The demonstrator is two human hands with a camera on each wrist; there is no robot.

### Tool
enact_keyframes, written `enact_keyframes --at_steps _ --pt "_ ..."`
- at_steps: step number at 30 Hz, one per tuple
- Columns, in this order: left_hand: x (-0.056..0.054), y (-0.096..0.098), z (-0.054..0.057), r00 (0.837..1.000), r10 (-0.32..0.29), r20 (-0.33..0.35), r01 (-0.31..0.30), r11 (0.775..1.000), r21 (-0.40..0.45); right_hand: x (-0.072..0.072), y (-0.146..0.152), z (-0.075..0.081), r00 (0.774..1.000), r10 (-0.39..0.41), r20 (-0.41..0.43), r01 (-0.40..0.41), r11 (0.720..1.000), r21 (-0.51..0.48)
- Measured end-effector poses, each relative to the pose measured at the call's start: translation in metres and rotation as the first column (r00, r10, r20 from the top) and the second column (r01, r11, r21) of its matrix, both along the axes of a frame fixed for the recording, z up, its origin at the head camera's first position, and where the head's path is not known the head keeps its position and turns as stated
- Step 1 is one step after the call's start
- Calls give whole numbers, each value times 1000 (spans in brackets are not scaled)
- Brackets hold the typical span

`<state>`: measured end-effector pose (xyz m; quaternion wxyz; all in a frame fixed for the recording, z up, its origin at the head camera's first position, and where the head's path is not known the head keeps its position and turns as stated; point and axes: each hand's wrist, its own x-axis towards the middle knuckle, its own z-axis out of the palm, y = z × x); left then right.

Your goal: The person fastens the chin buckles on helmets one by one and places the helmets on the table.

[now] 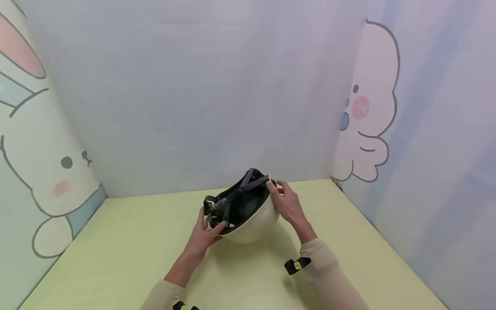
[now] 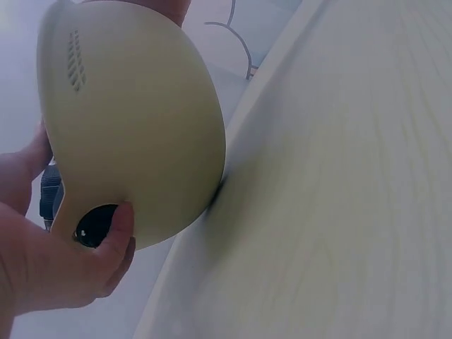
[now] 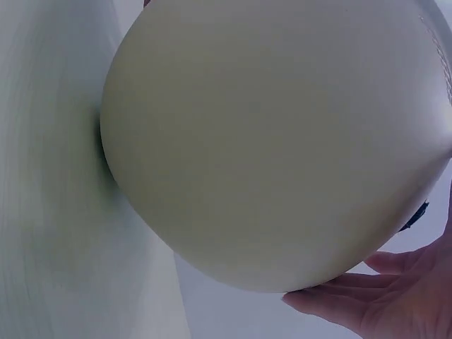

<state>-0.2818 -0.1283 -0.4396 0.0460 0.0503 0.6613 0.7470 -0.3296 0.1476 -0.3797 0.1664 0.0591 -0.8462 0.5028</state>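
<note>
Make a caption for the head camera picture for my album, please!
Left hand and right hand hold a tilted white helmet, straps showing, at a yellow table.

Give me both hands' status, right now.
Left hand: holding the upturned, tilted helmet at its rim.
Right hand: holding the same helmet at the rim, on the opposite side.

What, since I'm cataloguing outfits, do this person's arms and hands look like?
The left hand and right hand are bare, without gloves. The left sleeve and right sleeve are plain beige, leaving the wrists uncovered. A small black fitting with a yellow centre shows by each sleeve: left fitting, right fitting. No cables show.
</note>
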Motion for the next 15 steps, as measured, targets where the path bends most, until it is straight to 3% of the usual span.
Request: enact_keyframes --at_steps 4,15 --pt "-4 4 1 999 10 -37 -12 999 -50 2 8 -1 999 -5 40 7 1000 -29" --pt "-2 -2 8 995 34 -92 -44 993 -108 -1 15 -3 973 168 157 -148 980 -131"
